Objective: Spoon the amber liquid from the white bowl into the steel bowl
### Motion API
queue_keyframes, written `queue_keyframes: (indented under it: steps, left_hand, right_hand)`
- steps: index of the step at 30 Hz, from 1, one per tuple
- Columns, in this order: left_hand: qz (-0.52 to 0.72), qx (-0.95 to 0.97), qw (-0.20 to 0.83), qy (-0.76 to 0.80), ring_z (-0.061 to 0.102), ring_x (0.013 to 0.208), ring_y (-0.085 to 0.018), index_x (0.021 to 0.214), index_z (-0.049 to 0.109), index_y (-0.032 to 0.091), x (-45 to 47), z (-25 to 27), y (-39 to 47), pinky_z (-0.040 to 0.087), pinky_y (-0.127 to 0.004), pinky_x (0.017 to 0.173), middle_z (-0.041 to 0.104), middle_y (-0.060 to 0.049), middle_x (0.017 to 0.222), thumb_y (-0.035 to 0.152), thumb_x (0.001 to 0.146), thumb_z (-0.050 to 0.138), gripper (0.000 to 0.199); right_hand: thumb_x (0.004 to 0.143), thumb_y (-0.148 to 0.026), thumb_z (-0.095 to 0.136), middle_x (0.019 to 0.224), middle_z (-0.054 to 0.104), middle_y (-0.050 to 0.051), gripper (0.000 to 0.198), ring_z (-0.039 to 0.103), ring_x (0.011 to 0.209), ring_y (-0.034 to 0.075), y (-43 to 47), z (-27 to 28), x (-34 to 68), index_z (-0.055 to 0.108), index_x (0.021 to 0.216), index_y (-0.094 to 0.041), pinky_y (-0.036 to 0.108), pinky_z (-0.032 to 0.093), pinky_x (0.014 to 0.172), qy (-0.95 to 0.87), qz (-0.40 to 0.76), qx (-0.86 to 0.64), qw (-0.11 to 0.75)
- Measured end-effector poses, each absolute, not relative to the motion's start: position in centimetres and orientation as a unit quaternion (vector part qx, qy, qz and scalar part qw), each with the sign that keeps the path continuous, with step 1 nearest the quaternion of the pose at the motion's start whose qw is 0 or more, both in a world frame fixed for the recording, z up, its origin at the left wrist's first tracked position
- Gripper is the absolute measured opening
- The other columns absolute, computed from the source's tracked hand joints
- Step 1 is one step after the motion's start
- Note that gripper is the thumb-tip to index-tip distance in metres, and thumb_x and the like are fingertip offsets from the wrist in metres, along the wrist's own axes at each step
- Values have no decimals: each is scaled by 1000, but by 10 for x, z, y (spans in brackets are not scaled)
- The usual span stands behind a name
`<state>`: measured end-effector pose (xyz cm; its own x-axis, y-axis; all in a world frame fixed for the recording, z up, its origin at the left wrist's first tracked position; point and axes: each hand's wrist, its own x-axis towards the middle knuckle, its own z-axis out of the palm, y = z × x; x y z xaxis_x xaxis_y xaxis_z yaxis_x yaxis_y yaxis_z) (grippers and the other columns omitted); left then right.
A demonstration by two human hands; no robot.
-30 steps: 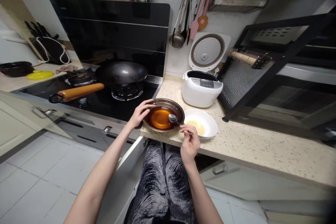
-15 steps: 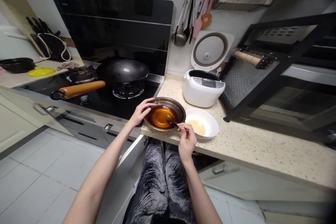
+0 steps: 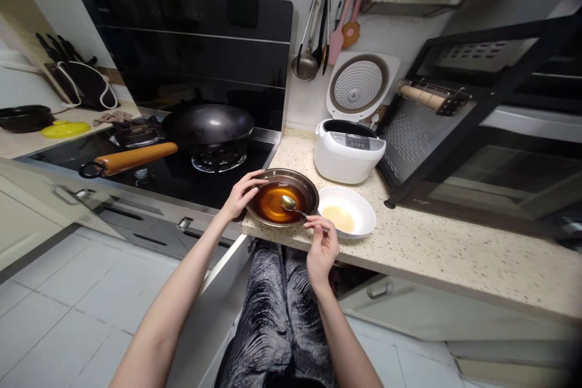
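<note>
A metal bowl (image 3: 304, 178) of dark amber liquid stands at the counter's front edge. My left hand (image 3: 242, 195) grips its left rim, fingers reaching over the edge and thumb lower on the side. Between the thumb and fingers of my right hand (image 3: 322, 248) is the handle of a spoon (image 3: 288, 202). The spoon's bowl shows at the liquid, right of the middle; whether it touches the surface I cannot tell. Just right of the metal bowl sits a white bowl (image 3: 364, 213) with a pale yellowish liquid in the bottom.
A rice cooker (image 3: 348, 160) with its lid raised stands behind the bowls. To the left, a wok (image 3: 209, 124) rests on the gas stove, its wooden handle (image 3: 136, 159) pointing toward the front left. A dark-framed rack (image 3: 407, 160) borders the right side. Utensils hang on the wall.
The spoon has risen in the amber liquid and tipped, so its bowl now shows clearly. My left hand stays on the rim. The whole view has shifted slightly.
</note>
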<state>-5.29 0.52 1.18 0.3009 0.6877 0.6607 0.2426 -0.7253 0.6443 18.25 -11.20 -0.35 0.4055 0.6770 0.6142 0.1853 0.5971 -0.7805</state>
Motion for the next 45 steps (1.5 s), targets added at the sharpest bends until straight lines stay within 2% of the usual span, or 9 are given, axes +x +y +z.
queue_keyframes:
  steps: [16, 31, 45]
  left_hand:
    - [508, 778, 214, 302, 52, 139, -33, 121, 73, 21, -54, 12, 6, 36, -55, 119, 56, -14, 148, 44, 100, 51, 39]
    - [510, 777, 215, 299, 51, 139, -32, 122, 73, 22, -54, 11, 6, 36, -55, 119, 57, -13, 147, 43, 99, 51, 38]
    - [508, 780, 208, 301, 52, 138, -33, 122, 73, 22, -54, 11, 7, 37, -55, 119, 57, -13, 148, 44, 99, 50, 39]
  right_hand:
    - [102, -30, 51, 88, 68, 4, 23, 66, 89, 17, -119, 15, 197, 62, 84, -20, 35, 53, 85, -484, 127, -420, 757]
    - [102, -30, 52, 84, 66, 2, 20, 67, 88, 17, -120, 23, 226, 61, 86, -20, 37, 52, 89, -438, 30, -425, 792]
    - [102, -26, 51, 92, 71, 5, 16, 69, 90, 19, -122, -1, 242, 63, 93, -21, 37, 56, 83, -527, -73, -439, 724]
